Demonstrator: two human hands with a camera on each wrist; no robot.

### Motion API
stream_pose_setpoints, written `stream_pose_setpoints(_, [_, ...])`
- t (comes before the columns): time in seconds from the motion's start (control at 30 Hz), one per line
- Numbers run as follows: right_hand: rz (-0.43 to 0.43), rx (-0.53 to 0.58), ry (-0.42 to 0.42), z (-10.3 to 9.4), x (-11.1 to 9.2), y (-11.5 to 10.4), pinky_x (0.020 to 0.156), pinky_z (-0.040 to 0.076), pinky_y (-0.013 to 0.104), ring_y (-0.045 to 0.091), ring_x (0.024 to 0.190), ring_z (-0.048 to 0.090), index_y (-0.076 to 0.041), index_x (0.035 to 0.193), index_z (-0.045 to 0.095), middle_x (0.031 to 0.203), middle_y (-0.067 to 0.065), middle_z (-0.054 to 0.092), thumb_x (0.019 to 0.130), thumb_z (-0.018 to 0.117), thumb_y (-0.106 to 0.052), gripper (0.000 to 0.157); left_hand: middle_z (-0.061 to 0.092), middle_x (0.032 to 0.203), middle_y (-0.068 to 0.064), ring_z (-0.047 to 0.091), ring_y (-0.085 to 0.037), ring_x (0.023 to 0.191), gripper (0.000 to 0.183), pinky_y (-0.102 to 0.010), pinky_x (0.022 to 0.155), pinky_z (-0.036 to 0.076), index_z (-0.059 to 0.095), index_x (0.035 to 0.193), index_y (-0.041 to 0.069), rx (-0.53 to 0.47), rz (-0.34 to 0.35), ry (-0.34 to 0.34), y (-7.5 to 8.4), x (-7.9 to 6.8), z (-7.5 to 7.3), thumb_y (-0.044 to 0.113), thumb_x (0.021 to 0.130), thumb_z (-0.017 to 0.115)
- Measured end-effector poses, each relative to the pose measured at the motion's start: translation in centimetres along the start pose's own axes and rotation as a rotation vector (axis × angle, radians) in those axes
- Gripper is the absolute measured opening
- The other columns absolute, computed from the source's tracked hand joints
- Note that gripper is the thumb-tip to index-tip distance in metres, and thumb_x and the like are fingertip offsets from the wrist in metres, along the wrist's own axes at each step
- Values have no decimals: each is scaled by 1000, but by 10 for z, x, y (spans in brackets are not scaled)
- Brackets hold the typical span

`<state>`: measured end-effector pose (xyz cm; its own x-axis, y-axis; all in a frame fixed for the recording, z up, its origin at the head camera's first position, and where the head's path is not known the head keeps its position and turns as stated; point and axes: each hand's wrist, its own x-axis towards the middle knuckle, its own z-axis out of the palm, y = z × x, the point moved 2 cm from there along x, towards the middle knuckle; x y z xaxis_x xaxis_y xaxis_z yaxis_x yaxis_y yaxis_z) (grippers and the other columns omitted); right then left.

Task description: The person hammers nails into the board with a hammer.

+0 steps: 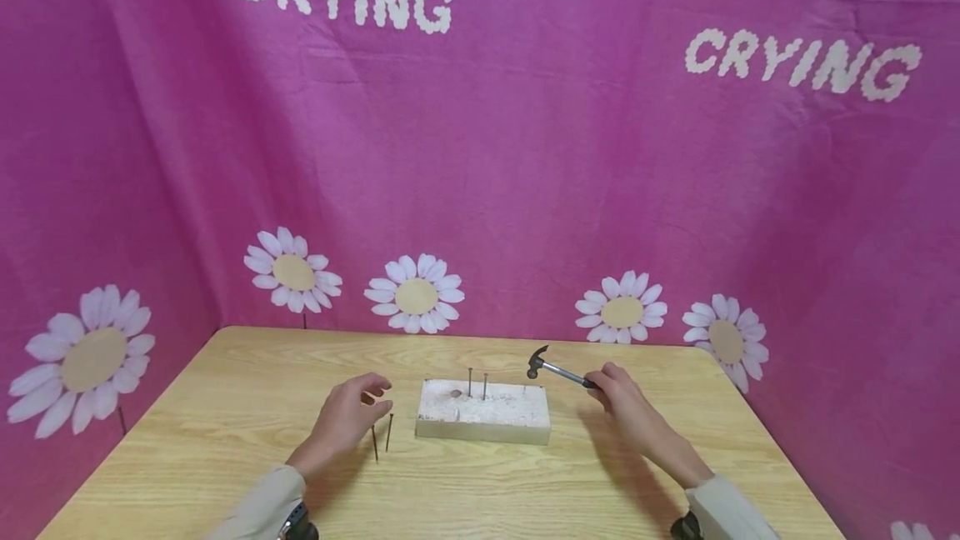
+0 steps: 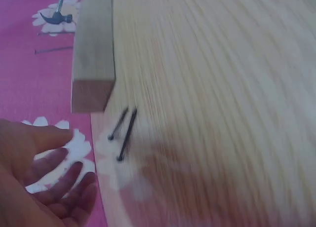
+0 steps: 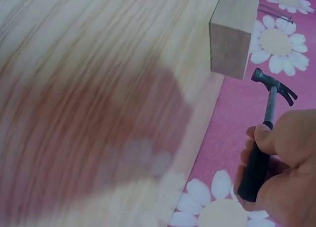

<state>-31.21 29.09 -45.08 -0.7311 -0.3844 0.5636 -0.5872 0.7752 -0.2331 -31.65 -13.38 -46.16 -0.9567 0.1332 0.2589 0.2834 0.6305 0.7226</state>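
My right hand (image 1: 626, 407) grips a small claw hammer (image 1: 562, 371) by its black handle, with the head pointing left toward the wooden block (image 1: 487, 430). In the right wrist view the thumb and fingers wrap round the hammer handle (image 3: 255, 170). Two nails (image 1: 484, 386) stand upright in the block's pale, rough top. On the left, my left hand (image 1: 348, 415) hovers with loosely bent fingers and holds nothing. Below its fingertips, two loose nails (image 2: 127, 135) lie side by side on the table, left of the block.
A light wood-grain table (image 1: 420, 490) carries the block and nails. Its far edge meets a pink curtain (image 1: 525, 190) with printed daisies and lettering. Another pink curtain part hangs close along the left and right sides.
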Motion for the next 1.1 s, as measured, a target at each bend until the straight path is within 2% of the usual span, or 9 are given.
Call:
stream_pose_setpoints(0.1, [11,39,-10,0,-3,4,58,40,21,4,71,42,4,95,72,76,-5,49,88,73,13,12,73,97,-12,68,-23,86,23,-41,72,55,74,108,4,95,-19,-30,-6,-1,-8,11,88,82])
stream_pose_setpoints(0.23, [6,56,-2,0,-9,8,56,42,21,1,69,42,5,94,73,75,-5,49,87,74,13,11,71,88,-8,62,-18,77,28,-35,67,50,70,101,2,145,-99,-107,-9,-5,-14,18,84,86])
stream_pose_setpoints(0.37, [29,72,38,3,-16,12,56,40,20,-1,70,39,6,96,74,75,-7,46,88,73,13,11,67,82,-5,59,-15,65,32,-30,61,46,65,91,2,141,-184,-164,-10,-10,-12,22,83,89])
stream_pose_setpoints(0.47, [24,49,89,5,-20,15,57,43,22,0,70,41,5,96,75,75,-8,47,86,75,14,14,65,71,-2,58,-14,58,28,-27,57,45,64,80,4,121,-203,-168,-9,-14,-7,18,84,88])
stream_pose_setpoints(0.57, [24,1,106,6,-21,15,60,45,26,6,70,44,2,93,75,74,-7,47,82,77,15,17,66,62,-2,60,-13,56,26,-25,55,50,65,67,3,81,-210,-171,-8,-15,-5,7,84,85])
stream_pose_setpoints(0.67, [72,-37,55,5,-21,14,63,45,30,11,71,46,0,93,75,74,-5,47,82,78,13,17,67,60,-6,63,-14,55,26,-28,54,58,65,64,0,29,-266,-205,-5,-13,-6,-1,85,79])
stream_pose_setpoints(0.8, [171,-52,-43,2,-20,12,67,44,31,14,76,45,1,97,76,78,-3,48,88,74,10,13,68,60,-7,65,-15,54,23,-30,54,61,64,65,0,29,-314,-244,-3,-11,-9,-3,86,75])
stream_pose_setpoints(0.97, [169,-49,-54,1,-18,13,67,41,30,14,74,43,2,97,75,78,-1,47,89,73,11,12,63,50,-3,61,-13,48,30,-28,50,58,60,57,2,80,-291,-230,-2,-10,-9,0,83,73])
stream_pose_setpoints(1.1, [190,-50,-64,2,-18,15,66,42,32,15,75,46,0,97,75,79,0,50,90,73,10,12,62,54,-2,58,-13,50,26,-24,50,51,62,65,4,53,-249,-202,2,-5,-13,3,88,71])
